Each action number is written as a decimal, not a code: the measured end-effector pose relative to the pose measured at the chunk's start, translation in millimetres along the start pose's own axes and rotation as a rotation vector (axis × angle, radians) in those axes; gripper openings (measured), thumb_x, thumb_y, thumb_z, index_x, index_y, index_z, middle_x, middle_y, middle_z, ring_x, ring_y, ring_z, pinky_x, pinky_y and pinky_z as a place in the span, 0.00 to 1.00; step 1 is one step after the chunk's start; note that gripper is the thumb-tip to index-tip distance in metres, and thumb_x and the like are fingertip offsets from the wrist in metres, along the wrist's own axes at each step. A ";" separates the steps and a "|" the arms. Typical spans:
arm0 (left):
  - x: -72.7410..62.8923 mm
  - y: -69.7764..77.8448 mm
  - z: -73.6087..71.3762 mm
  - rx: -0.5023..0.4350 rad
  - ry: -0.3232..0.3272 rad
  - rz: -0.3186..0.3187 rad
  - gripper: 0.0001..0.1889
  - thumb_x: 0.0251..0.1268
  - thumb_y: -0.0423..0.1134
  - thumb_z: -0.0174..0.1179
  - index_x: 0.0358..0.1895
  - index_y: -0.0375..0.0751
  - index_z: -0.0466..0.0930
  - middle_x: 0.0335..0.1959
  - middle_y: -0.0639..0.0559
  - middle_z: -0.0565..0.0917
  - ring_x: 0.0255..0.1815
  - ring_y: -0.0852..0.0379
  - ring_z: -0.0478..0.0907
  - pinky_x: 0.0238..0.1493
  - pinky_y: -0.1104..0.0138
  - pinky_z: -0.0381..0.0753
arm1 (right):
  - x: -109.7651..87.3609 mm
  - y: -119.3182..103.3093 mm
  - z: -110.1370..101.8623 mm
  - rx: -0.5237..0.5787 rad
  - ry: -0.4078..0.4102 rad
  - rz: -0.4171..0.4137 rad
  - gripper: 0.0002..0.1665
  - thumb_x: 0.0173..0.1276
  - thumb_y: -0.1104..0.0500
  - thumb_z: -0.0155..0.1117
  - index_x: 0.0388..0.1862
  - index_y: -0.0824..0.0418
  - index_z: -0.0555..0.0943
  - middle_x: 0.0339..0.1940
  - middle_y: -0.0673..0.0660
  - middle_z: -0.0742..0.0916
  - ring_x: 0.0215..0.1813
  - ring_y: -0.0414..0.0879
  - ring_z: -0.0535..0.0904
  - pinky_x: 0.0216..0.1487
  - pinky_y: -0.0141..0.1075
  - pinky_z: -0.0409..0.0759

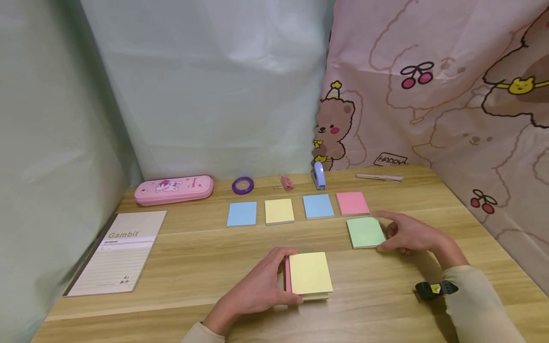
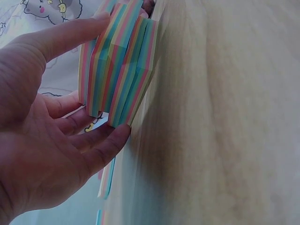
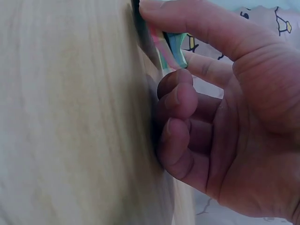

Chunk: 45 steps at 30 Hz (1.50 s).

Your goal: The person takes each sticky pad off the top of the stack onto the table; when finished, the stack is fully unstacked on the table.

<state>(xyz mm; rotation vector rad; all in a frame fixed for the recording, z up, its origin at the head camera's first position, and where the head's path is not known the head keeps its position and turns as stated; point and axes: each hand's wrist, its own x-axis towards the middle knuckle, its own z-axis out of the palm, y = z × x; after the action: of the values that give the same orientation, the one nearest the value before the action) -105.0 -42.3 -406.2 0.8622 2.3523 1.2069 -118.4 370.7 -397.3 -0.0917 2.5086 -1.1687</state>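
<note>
My left hand (image 1: 265, 286) grips a stack of sticky note pads (image 1: 310, 274) with a yellow top sheet, thumb on the near side and fingers on the far side. In the left wrist view the stack (image 2: 119, 61) shows striped, multicoloured edges and its pads sit unevenly. To the right, my right hand (image 1: 411, 234) pinches a green-topped sticky note pad (image 1: 366, 232) at its right side between thumb and index finger, the other fingers curled under. Behind lie a pink pad (image 1: 352, 203), two blue pads (image 1: 318, 206) (image 1: 242, 214) and a yellow pad (image 1: 279, 211).
Along the back stand a pink pencil case (image 1: 174, 189), purple tape roll (image 1: 242, 185), pink binder clip (image 1: 286, 183), blue stapler (image 1: 319, 176) and pen (image 1: 379, 177). A notebook (image 1: 117, 252) lies at the left. Curtains (image 1: 206, 95) border the wooden table (image 1: 193, 271).
</note>
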 end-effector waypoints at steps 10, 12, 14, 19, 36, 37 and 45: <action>-0.7 0.2 -0.2 0.017 0.002 0.000 0.45 0.49 0.47 0.84 0.71 0.45 0.69 0.66 0.55 0.75 0.65 0.55 0.73 0.72 0.54 0.74 | 0.6 -1.8 0.8 -0.004 -0.006 0.012 0.58 0.59 0.59 0.82 0.84 0.60 0.60 0.28 0.55 0.76 0.22 0.45 0.69 0.22 0.34 0.72; -0.8 0.3 -0.2 0.017 0.003 0.002 0.45 0.49 0.47 0.84 0.71 0.45 0.69 0.66 0.54 0.75 0.65 0.55 0.73 0.72 0.55 0.74 | 0.3 -1.8 0.9 0.005 -0.008 0.011 0.58 0.59 0.59 0.82 0.84 0.60 0.60 0.28 0.55 0.75 0.22 0.45 0.69 0.22 0.34 0.72; -1.0 0.4 -0.2 0.017 0.003 0.002 0.45 0.49 0.47 0.84 0.71 0.45 0.69 0.66 0.54 0.75 0.65 0.55 0.73 0.72 0.55 0.74 | 0.2 -1.7 0.9 0.006 -0.006 0.012 0.59 0.59 0.59 0.82 0.84 0.60 0.59 0.28 0.55 0.75 0.22 0.45 0.69 0.23 0.35 0.73; -1.1 0.6 -0.6 0.023 0.005 -0.001 0.46 0.49 0.48 0.84 0.72 0.45 0.69 0.66 0.54 0.75 0.65 0.55 0.73 0.73 0.54 0.74 | 0.5 -2.0 0.5 -0.001 -0.003 0.011 0.58 0.60 0.60 0.82 0.84 0.60 0.60 0.28 0.55 0.76 0.22 0.45 0.69 0.22 0.35 0.72; -0.1 -0.7 -0.8 0.014 -0.003 -0.008 0.46 0.50 0.49 0.83 0.72 0.45 0.69 0.66 0.54 0.75 0.64 0.54 0.73 0.72 0.53 0.74 | -15.0 -40.4 -0.7 -0.020 0.019 -0.205 0.57 0.59 0.58 0.82 0.81 0.60 0.59 0.28 0.52 0.77 0.30 0.41 0.73 0.27 0.33 0.71; -0.1 -0.7 -0.9 0.017 -0.003 -0.009 0.46 0.50 0.49 0.83 0.72 0.44 0.69 0.66 0.54 0.75 0.65 0.54 0.73 0.72 0.52 0.74 | -15.7 -45.3 2.2 -0.021 0.015 -0.242 0.56 0.59 0.59 0.82 0.81 0.60 0.60 0.28 0.52 0.77 0.30 0.40 0.73 0.28 0.33 0.72; 0.1 -1.6 -0.4 0.008 -0.008 -0.006 0.48 0.50 0.48 0.83 0.74 0.41 0.67 0.67 0.51 0.74 0.64 0.54 0.74 0.71 0.53 0.75 | -16.2 -76.6 35.4 -0.095 -0.060 -0.349 0.52 0.61 0.54 0.82 0.79 0.55 0.64 0.28 0.49 0.79 0.29 0.38 0.74 0.29 0.31 0.74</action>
<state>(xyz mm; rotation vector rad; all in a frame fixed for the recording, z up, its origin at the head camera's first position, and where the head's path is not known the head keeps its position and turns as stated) -105.9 -43.2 -407.3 0.8609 2.3528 1.1905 -98.0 298.3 -355.6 -0.6013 2.5606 -1.1501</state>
